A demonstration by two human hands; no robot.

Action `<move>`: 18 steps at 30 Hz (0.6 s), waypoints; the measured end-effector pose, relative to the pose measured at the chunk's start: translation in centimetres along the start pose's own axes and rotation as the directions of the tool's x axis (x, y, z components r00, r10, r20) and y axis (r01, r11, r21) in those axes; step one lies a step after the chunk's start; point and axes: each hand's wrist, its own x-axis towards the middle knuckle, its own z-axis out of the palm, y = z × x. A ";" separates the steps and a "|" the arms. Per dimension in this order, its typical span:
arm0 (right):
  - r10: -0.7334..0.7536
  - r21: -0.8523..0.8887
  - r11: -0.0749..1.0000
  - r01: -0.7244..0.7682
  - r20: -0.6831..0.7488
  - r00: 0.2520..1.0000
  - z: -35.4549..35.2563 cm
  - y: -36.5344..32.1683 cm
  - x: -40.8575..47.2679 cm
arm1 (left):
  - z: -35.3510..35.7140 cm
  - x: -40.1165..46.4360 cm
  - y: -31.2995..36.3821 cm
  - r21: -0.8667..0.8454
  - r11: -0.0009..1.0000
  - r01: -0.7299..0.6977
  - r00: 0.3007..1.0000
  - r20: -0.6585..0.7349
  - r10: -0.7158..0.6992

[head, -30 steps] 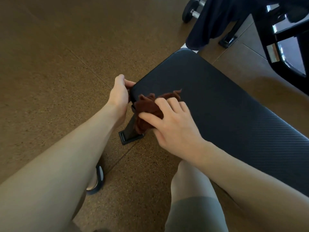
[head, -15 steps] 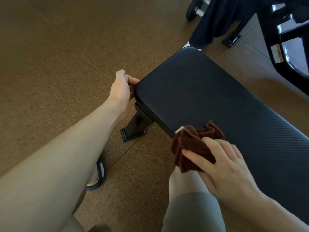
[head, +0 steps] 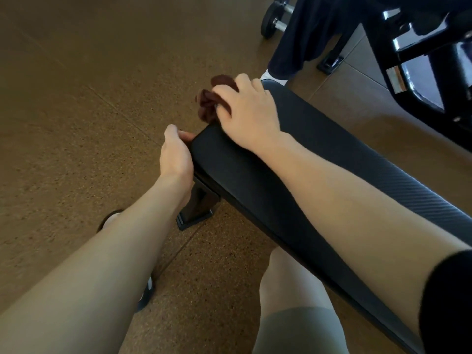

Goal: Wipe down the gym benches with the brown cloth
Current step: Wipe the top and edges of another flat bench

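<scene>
A black padded gym bench [head: 319, 159] was seen from above, running from the middle of the view toward the lower right over a brown speckled floor [head: 76, 123]. The right hand [head: 246, 113] was laid on the far left part of the pad, its fingers curled over a bunched brown cloth [head: 208, 104], which was held against the bench's left edge and partly hung past it. The right forearm was stretched across the pad, and a black sleeve [head: 449, 302] was visible at the lower right. The left hand [head: 176, 154] was placed at the near corner of the pad, with its thumb on the corner and its fingers wrapped under the edge, so the corner was gripped. Below that corner, a black bench leg with a foot cap [head: 195, 215] was set on the floor. A bare knee and grey shorts [head: 298, 330] were shown at the bottom, and a dark sandal [head: 146, 295] was partly hidden behind the left forearm. At the upper right, a dark hanging garment [head: 304, 39], a dumbbell [head: 274, 21] and a black machine frame [head: 419, 54] were seen.
</scene>
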 end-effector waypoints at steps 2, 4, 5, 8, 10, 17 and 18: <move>0.082 -0.027 0.996 -0.083 -0.043 0.996 -0.6 3.7 -0.4 | 0.3 0.1 -0.2 0.041 0.999 -0.015 1.000 -0.007 0.016; 0.206 -0.053 0.976 -0.211 -0.087 0.975 -1.2 7.1 -0.8 | 0.4 0.1 -0.5 0.083 0.996 -0.030 1.000 -0.003 0.030; 0.275 -0.056 0.958 -0.281 -0.097 0.957 -1.4 8.3 -1.0 | 0.5 -0.1 -0.6 0.109 0.993 -0.053 0.999 0.004 0.053; 0.433 -0.076 0.894 -0.442 -0.111 0.894 -1.2 8.7 -1.3 | 0.4 -0.7 -0.7 0.140 0.984 -0.106 0.994 0.018 0.105; 0.456 -0.090 0.879 -0.468 -0.126 0.881 -1.0 7.2 -1.6 | 0.3 -0.8 -0.6 0.129 0.988 -0.085 0.996 0.008 0.085; 0.091 -0.010 0.996 -0.093 -0.090 0.992 -0.8 -2.4 -5.1 | -0.2 -1.1 0.0 -0.078 0.994 0.075 0.997 0.041 -0.072; 0.023 0.010 1.000 -0.023 -0.074 0.997 -0.8 -3.6 -6.1 | -0.4 -1.1 -0.1 -0.095 0.992 0.077 0.996 0.053 -0.072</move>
